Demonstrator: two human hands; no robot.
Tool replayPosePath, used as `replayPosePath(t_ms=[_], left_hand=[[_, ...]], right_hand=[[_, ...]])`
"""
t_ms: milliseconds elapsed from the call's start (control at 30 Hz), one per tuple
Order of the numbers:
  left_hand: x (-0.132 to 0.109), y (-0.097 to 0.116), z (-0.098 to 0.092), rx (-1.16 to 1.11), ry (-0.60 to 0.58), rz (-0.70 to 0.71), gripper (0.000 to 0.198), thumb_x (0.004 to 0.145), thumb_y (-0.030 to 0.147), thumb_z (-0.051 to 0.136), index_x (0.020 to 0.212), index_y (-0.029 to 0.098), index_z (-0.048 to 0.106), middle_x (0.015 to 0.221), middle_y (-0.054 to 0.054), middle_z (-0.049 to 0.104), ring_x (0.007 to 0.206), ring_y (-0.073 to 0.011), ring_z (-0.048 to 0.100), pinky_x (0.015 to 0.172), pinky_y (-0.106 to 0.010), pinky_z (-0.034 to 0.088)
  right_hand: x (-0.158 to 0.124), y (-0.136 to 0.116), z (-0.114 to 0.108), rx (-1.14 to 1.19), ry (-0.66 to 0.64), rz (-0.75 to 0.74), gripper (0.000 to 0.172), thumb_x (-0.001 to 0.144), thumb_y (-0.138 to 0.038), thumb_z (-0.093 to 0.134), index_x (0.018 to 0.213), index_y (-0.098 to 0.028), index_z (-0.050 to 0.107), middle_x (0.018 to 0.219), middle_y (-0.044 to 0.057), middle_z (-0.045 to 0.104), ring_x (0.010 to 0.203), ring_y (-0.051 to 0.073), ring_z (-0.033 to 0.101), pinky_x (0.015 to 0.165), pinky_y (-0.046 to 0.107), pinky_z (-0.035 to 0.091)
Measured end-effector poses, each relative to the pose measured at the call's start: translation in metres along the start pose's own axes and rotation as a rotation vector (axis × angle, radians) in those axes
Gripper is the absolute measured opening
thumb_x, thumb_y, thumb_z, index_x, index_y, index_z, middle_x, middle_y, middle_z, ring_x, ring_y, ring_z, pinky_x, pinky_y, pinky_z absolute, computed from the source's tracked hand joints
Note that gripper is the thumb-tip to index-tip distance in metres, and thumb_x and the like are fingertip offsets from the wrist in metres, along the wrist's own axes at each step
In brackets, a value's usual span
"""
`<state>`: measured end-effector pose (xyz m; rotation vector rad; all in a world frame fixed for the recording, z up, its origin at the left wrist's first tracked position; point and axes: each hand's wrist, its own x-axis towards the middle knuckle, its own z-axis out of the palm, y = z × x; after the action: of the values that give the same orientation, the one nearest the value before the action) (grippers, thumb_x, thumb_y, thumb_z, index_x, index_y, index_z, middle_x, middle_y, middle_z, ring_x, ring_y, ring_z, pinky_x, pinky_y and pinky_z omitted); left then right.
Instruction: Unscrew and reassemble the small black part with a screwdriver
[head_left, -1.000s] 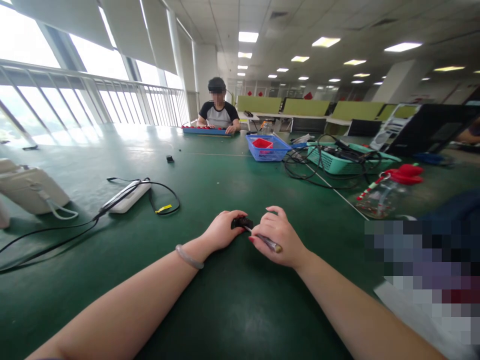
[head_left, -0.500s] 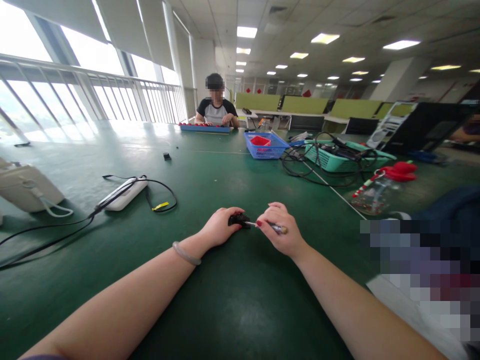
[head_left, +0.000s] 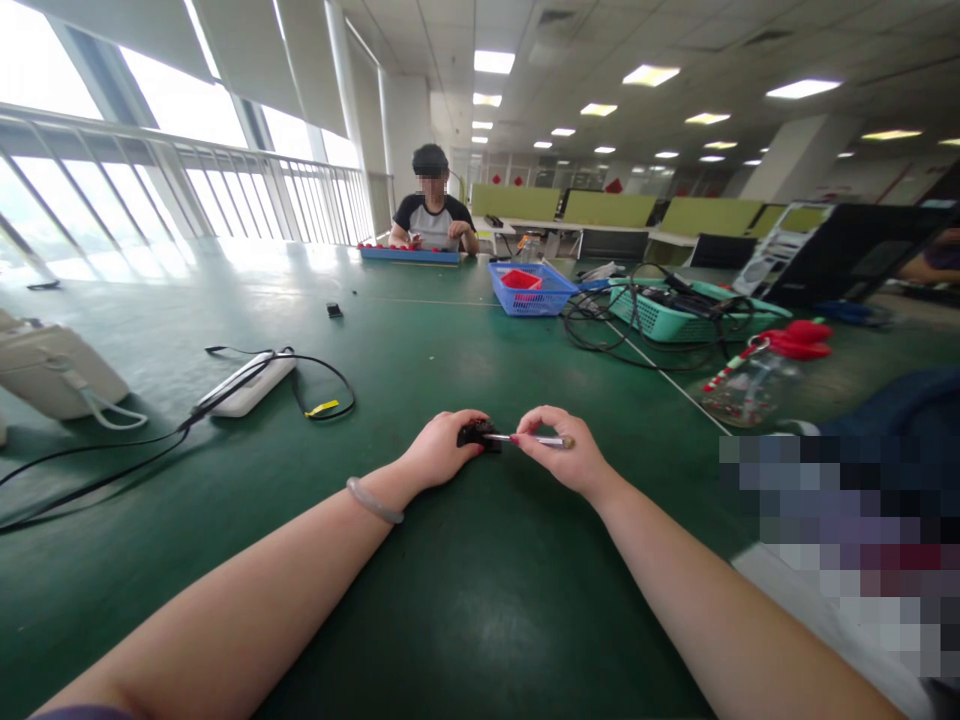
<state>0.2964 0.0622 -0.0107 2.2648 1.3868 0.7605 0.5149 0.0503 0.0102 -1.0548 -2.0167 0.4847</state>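
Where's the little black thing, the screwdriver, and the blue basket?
small black part (head_left: 475, 433): head view, on its top by the left hand's fingers.
screwdriver (head_left: 534, 440): head view, on the clear handle in the right hand.
blue basket (head_left: 534, 302): head view, on its front wall.

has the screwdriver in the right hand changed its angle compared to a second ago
Yes. The screwdriver in the right hand now lies nearly level, its handle end raised; earlier it sloped down toward the green table. Its tip stays at the small black part.

Blue basket (head_left: 531, 292), teal tray (head_left: 679, 322) of cables, white power strip (head_left: 246, 385), red-capped bottle (head_left: 757, 378)
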Motion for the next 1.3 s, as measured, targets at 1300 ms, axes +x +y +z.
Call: replayPosePath(t_ms=[1300], left_hand=[[0.0,0.0,-0.001,-0.052,-0.009,-0.036,0.038,0.075,0.021,0.066,0.112,0.026,0.061,0.11,-0.002,0.068,0.105,-0.0233,0.059,0.096,-0.037,0.045]], right_hand=[[0.005,0.024,0.006,0.435,0.198,0.277,0.046,0.087,-0.056,0.052,0.064,-0.019,0.066,0.059,0.001,0.056,0.063,0.017,0.054,0.07,0.033,0.044]])
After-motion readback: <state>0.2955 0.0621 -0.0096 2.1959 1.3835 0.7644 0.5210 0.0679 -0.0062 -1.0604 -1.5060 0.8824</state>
